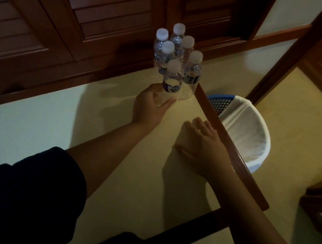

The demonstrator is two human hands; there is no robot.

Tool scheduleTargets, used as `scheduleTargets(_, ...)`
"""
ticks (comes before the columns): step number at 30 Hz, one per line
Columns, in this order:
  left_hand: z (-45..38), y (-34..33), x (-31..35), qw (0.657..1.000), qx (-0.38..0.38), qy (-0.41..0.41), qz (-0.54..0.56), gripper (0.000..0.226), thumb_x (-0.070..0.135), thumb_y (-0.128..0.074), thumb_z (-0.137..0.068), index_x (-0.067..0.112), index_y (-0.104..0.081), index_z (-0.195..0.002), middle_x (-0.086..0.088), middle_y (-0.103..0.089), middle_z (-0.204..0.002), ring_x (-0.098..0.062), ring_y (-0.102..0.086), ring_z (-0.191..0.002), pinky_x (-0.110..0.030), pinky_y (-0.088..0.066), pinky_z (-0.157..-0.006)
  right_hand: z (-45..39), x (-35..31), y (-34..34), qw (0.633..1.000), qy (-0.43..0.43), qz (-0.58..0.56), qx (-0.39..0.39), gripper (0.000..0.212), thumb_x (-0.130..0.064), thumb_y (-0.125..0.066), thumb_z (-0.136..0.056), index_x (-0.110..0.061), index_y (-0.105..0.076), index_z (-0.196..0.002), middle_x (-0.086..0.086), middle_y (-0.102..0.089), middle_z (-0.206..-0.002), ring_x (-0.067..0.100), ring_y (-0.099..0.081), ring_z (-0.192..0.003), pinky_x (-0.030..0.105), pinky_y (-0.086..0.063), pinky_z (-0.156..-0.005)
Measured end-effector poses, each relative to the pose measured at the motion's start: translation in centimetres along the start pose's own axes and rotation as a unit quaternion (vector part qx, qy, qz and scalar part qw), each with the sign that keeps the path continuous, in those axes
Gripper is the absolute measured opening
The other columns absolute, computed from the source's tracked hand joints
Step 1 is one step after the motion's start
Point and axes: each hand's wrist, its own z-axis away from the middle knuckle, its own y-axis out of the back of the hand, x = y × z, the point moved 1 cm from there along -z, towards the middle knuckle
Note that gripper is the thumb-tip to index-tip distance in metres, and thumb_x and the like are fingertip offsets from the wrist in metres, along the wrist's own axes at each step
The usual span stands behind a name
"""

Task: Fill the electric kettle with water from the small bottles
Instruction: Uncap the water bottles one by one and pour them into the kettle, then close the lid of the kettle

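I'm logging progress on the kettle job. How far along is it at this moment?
Barely started. Done: nothing visible; all six small bottles carry their white caps, and no kettle is in view. In hand: the left hand grips the nearest bottle low on its body, while the right hand rests open on the table. Left: uncapping, pouring, and the other bottles.

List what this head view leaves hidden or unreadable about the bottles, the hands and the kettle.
- Kettle: not in the head view, beyond its edges.
- Nearest bottle: base hidden by the left hand; label print too dim to read.
- Back bottles: lower bodies hidden behind the front ones; water levels unclear.
- Right hand: palm faces down on the table, underside unseen.
- Bin: contents hidden by its white liner.
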Motion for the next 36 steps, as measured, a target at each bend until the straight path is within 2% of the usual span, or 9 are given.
scheduleTargets(7,-0.6,-0.4,-0.3,1.0,0.016,0.017,-0.013,0.051,0.037,-0.085,-0.081,0.013,-0.069,-0.124,-0.005,-0.073,-0.12,-0.019,-0.065,-0.108,-0.034,-0.055,-0.091,0.0,0.0,-0.1,1.0,0.0,0.002,0.004,0.087,-0.064,-0.058,-0.095,-0.036,-0.013,-0.165,-0.004,-0.007,-0.174,0.026,-0.003,-0.16,0.052,-0.017,-0.126)
scheduleTargets(14,-1.3,-0.5,-0.7,0.999,0.013,0.027,-0.016,0.051,0.037,-0.087,-0.08,0.011,-0.07,-0.121,-0.005,-0.073,-0.117,-0.018,-0.066,-0.105,-0.036,-0.056,-0.091,-0.1,0.3,-0.4,1.0,0.006,0.002,0.008,0.087,-0.066,-0.055,-0.095,-0.036,-0.013,-0.165,-0.004,-0.007,-0.174,0.027,-0.002,-0.161,0.051,-0.017,-0.126)
scheduleTargets(20,-0.7,1.1,-1.0,0.999,-0.013,0.038,-0.008,0.076,0.03,-0.096,-0.069,0.013,-0.059,-0.133,-0.004,-0.069,-0.123,-0.016,-0.063,-0.111,-0.036,-0.057,-0.094,0.1,0.1,-0.7,1.0,0.014,0.005,0.012,0.084,-0.064,-0.054,-0.097,-0.032,-0.017,-0.165,-0.001,-0.01,-0.174,0.029,-0.006,-0.16,0.056,-0.018,-0.128)
scheduleTargets(23,1.0,4.6,-0.9,0.999,-0.037,0.019,-0.011,0.075,0.029,-0.093,-0.073,0.015,-0.056,-0.137,-0.001,-0.065,-0.13,-0.015,-0.062,-0.115,-0.032,-0.054,-0.097,0.4,-2.0,-0.4,0.999,0.033,-0.012,0.021,0.079,-0.06,-0.06,-0.094,-0.033,-0.028,-0.161,0.001,-0.03,-0.168,0.029,-0.031,-0.152,0.055,-0.037,-0.12)
scheduleTargets(26,4.0,10.4,-1.3,0.998,-0.063,0.017,0.0,0.069,0.029,-0.085,-0.083,0.02,-0.053,-0.143,0.005,-0.059,-0.142,-0.01,-0.058,-0.122,-0.026,-0.053,-0.099,1.1,-6.6,-0.9,0.991,0.069,-0.115,0.023,0.08,-0.051,-0.066,-0.094,-0.038,-0.025,-0.161,-0.003,-0.047,-0.154,0.015,-0.059,-0.116,0.041,-0.054,-0.101)
scheduleTargets(27,5.2,12.6,-1.6,0.997,-0.071,0.024,-0.006,0.067,0.031,-0.082,-0.087,0.022,-0.052,-0.146,0.007,-0.057,-0.146,-0.007,-0.056,-0.125,-0.023,-0.051,-0.098,1.4,-8.5,-1.4,0.986,0.092,-0.136,0.024,0.079,-0.049,-0.067,-0.094,-0.039,-0.025,-0.16,-0.004,-0.051,-0.15,0.01,-0.059,-0.109,0.036,-0.055,-0.096)
scheduleTargets(29,8.0,17.1,-2.7,0.996,-0.067,0.049,-0.015,0.063,0.036,-0.078,-0.091,0.027,-0.051,-0.147,0.011,-0.054,-0.148,-0.004,-0.055,-0.125,-0.02,-0.049,-0.097,1.7,-12.1,-2.8,0.974,0.143,-0.172,0.019,0.074,-0.049,-0.066,-0.095,-0.04,-0.029,-0.159,-0.007,-0.055,-0.146,0.006,-0.056,-0.113,0.028,-0.05,-0.095)
scheduleTargets(32,12.9,23.8,-4.5,0.994,-0.016,0.105,0.02,0.055,0.035,-0.076,-0.092,0.031,-0.055,-0.142,0.015,-0.058,-0.144,-0.004,-0.059,-0.126,-0.034,-0.054,-0.103,1.9,-17.4,-5.2,0.953,0.198,-0.23,-0.022,0.068,-0.052,-0.064,-0.096,-0.043,-0.034,-0.156,-0.012,-0.058,-0.143,0.005,-0.054,-0.124,0.018,-0.046,-0.094)
scheduleTargets(36,20.1,31.9,-6.0,0.991,0.061,0.115,0.026,0.045,0.025,-0.077,-0.09,0.025,-0.063,-0.133,0.01,-0.065,-0.134,-0.015,-0.064,-0.124,-0.048,-0.057,-0.101,2.7,-24.5,-8.6,0.937,0.293,-0.176,-0.063,0.067,-0.056,-0.059,-0.098,-0.042,-0.032,-0.157,-0.013,-0.056,-0.147,0.002,-0.053,-0.126,0.028,-0.049,-0.104)
